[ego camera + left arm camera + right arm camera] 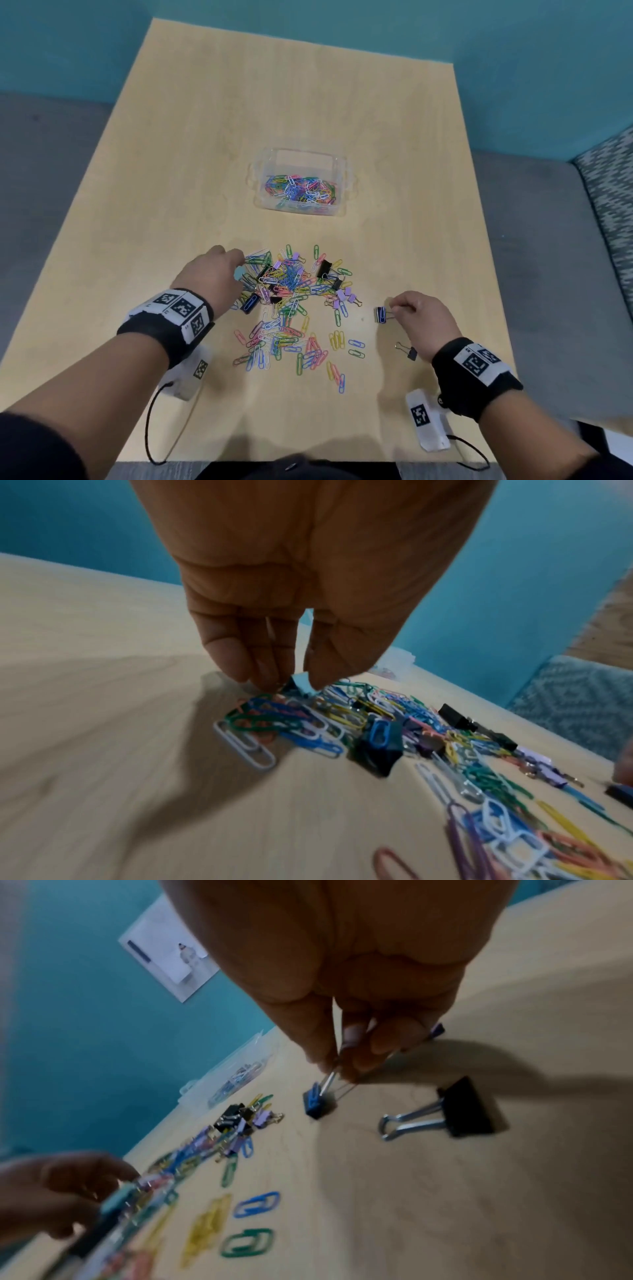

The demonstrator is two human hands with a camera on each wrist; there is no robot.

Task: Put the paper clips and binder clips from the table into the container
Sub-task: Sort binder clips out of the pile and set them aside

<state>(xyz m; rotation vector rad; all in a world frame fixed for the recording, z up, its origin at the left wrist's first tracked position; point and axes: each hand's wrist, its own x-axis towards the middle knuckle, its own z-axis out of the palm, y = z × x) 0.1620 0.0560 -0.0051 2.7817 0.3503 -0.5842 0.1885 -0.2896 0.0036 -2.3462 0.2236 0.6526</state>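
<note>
Right hand (423, 317) pinches a binder clip (381, 314) (blue) above the table (205, 154).

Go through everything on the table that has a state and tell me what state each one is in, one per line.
Clear plastic container: open, no lid on it, partly filled with coloured paper clips.
Pile of coloured paper clips: loose on the table, outside the container.
Blue binder clip: pinched by its wire handles in the right hand.
Light blue binder clip: pinched by the left hand at the pile's edge.
Black binder clip: lying untouched beside the right wrist.

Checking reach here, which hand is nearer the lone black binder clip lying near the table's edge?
Right. The right hand is just beyond the black binder clip; the left hand is across the pile.
</note>
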